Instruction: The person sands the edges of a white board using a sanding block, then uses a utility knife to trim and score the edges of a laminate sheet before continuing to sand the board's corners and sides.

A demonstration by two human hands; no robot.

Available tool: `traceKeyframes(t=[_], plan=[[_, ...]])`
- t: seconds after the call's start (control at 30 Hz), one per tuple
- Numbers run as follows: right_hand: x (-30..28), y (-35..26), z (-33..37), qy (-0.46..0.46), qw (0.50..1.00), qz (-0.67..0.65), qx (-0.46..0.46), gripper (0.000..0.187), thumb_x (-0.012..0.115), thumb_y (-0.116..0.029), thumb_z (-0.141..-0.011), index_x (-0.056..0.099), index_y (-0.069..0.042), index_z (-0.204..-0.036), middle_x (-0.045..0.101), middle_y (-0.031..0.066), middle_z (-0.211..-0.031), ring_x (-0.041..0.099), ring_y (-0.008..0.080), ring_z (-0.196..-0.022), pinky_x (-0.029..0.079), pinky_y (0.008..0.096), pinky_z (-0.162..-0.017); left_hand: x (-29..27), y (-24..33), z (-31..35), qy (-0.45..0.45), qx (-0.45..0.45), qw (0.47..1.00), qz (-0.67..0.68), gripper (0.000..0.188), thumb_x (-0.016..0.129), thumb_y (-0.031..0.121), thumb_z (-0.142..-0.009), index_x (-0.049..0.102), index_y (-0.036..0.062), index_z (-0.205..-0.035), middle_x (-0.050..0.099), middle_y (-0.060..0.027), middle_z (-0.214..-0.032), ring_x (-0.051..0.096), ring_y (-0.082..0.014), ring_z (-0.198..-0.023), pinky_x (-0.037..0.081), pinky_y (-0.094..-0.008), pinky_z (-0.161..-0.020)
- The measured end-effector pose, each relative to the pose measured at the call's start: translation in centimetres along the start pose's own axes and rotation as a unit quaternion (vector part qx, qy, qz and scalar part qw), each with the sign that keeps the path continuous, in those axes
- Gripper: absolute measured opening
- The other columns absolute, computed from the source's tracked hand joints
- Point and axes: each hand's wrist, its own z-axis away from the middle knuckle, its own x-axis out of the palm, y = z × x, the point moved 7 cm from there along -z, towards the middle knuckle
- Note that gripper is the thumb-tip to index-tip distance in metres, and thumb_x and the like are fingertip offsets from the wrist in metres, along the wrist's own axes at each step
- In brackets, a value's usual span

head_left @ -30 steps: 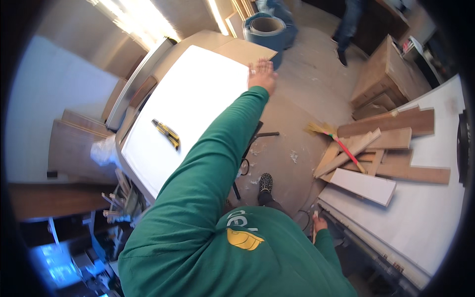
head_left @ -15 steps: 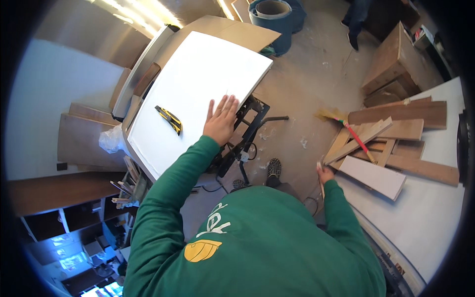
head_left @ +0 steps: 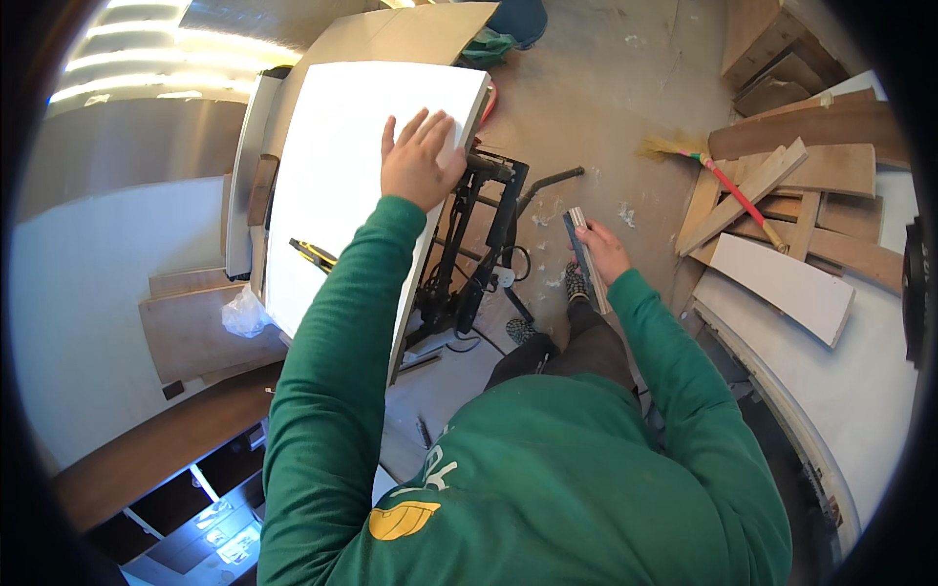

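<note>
My left hand (head_left: 420,161) lies flat on a white panel (head_left: 332,156), fingers apart, close to its right edge. To the left of my forearm a yellow and black utility knife (head_left: 311,255) rests on the panel, partly covered by my sleeve. My right hand (head_left: 608,252) grips a long narrow wooden block (head_left: 590,276) with a dark face along one side. The block is held in the air, tilted, to the right of the panel. Under the panel stands a black metal frame (head_left: 476,244).
On the right, wooden boards (head_left: 840,171) and a white board (head_left: 782,283) are piled on a white surface, with a red-handled brush (head_left: 733,190) on top. White shavings (head_left: 626,214) litter the floor. A clear plastic bag (head_left: 245,313) sits left of the panel.
My right hand has come away from the board pile, up and to the left, and the wooden block in it now shows. My left hand stays on the panel. The view has shifted.
</note>
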Motion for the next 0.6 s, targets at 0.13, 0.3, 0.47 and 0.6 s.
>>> traceKeyframes(t=[0.13,0.3,0.47,0.6], plan=[[0.3,0.6,0.5,-0.005,1.000,-0.025,0.000,0.046,0.060,-0.033,-0.100,0.057,-0.006,-0.138,0.063,0.0041,-0.095,0.060,0.0134,-0.078,0.052,0.0304,-0.065,1.1,-0.3,-6.2,0.010,0.024,1.000,0.016,0.056,0.061,0.043,-0.094,0.060,0.0142,-0.142,0.058,-0.0044,-0.149,0.046,-0.0239,-0.144,0.020,-0.0486,-0.124],[-2.3,2.3,0.2,0.019,0.999,-0.037,0.020,0.047,0.060,-0.035,-0.101,0.056,-0.009,-0.140,0.063,0.0028,-0.095,0.059,0.0119,-0.078,0.051,0.0288,-0.064,1.5,0.4,-11.1,-0.002,0.131,0.990,0.047,0.038,0.063,0.039,-0.094,0.073,0.0119,-0.119,0.072,-0.0088,-0.121,0.062,-0.0295,-0.121,0.037,-0.0447,-0.113],[-1.9,2.8,-0.5,0.041,0.999,-0.026,0.015,0.047,0.057,-0.036,-0.103,0.055,-0.009,-0.141,0.063,0.0032,-0.097,0.059,0.0121,-0.081,0.050,0.0288,-0.067,2.1,-0.8,-12.4,0.039,0.068,0.995,0.061,0.034,0.061,0.038,-0.099,0.075,0.0077,-0.102,0.073,-0.0101,-0.100,0.065,-0.0309,-0.106,0.044,-0.0451,-0.102],[1.4,0.1,-2.3,0.071,0.993,0.033,-0.086,0.052,0.057,-0.037,-0.103,0.051,-0.005,-0.144,0.066,0.0108,-0.110,0.064,0.0216,-0.099,0.052,0.0350,-0.087,2.7,-2.6,-10.5,0.058,-0.044,0.990,0.121,0.038,0.052,0.039,-0.104,0.073,0.0091,-0.112,0.070,-0.0089,-0.119,0.058,-0.0312,-0.121,0.038,-0.0445,-0.109]])
